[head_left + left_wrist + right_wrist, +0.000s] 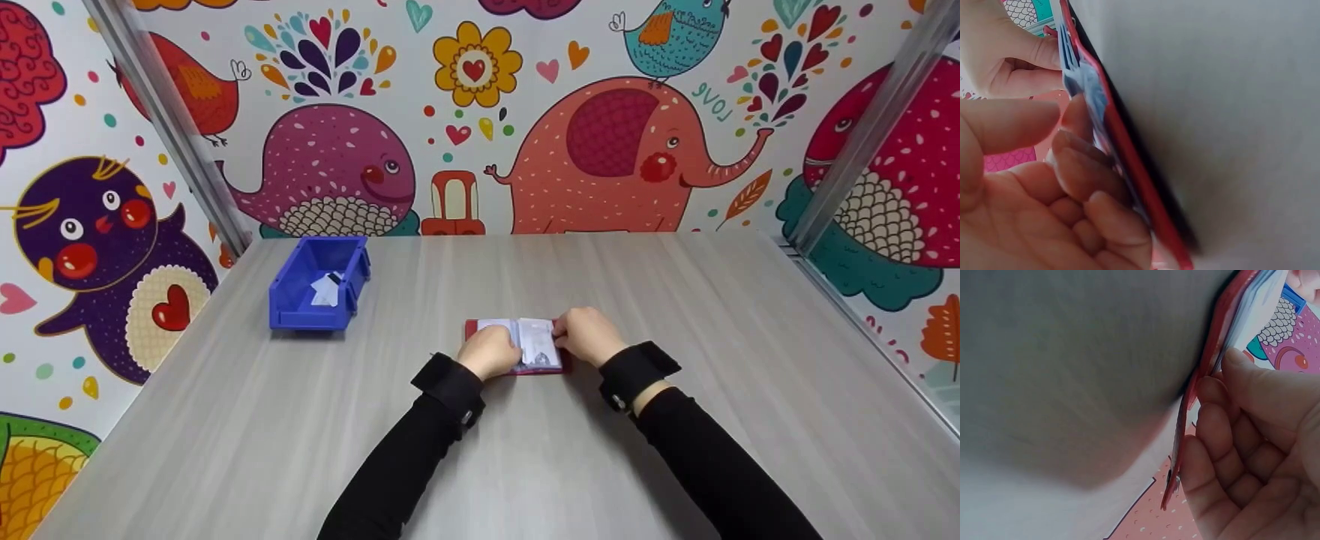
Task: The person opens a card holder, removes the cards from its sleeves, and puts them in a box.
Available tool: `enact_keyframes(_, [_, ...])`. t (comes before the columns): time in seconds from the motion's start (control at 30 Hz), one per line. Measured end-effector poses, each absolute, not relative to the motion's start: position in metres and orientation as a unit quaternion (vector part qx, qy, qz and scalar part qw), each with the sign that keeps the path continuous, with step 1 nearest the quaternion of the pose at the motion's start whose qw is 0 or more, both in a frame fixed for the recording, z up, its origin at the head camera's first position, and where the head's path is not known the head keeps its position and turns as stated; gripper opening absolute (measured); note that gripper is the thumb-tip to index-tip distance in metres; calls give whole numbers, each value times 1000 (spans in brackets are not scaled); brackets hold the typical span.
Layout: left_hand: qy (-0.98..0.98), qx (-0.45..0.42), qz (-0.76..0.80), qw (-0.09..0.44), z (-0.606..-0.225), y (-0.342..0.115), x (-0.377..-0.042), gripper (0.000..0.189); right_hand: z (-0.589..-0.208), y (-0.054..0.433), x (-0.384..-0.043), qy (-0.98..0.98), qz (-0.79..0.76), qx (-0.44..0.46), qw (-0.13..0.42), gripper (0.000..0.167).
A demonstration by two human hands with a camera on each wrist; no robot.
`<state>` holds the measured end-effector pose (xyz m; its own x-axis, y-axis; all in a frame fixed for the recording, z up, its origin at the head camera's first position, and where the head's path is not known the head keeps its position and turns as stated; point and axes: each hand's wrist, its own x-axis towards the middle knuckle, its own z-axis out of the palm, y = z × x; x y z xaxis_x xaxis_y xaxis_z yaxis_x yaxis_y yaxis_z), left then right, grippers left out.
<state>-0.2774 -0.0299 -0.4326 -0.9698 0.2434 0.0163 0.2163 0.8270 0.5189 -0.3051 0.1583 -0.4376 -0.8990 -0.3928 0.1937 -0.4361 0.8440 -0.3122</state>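
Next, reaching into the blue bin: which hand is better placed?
Probably the left hand: it's nearer the blue bin; the right hand is at the right side of the red holder.

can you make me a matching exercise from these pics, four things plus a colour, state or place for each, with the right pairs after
Things
1. bin
2. booklet
3. left hand
4. right hand

Colours, states, places
A. at the booklet's right edge
B. open, with a red cover
C. over the booklet's left part
D. blue all over

Right pairs: 1-D, 2-B, 3-C, 4-A
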Motion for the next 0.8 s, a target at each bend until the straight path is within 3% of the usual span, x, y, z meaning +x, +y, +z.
enact_keyframes(0.33, [957, 107, 266, 36, -432, -26, -278, 18, -436, 158, -303, -958, 172, 219, 66, 5])
enact_keyframes(0.8, [955, 91, 277, 60, -430, -25, -280, 20, -435, 157, -304, -961, 164, 216, 59, 5])
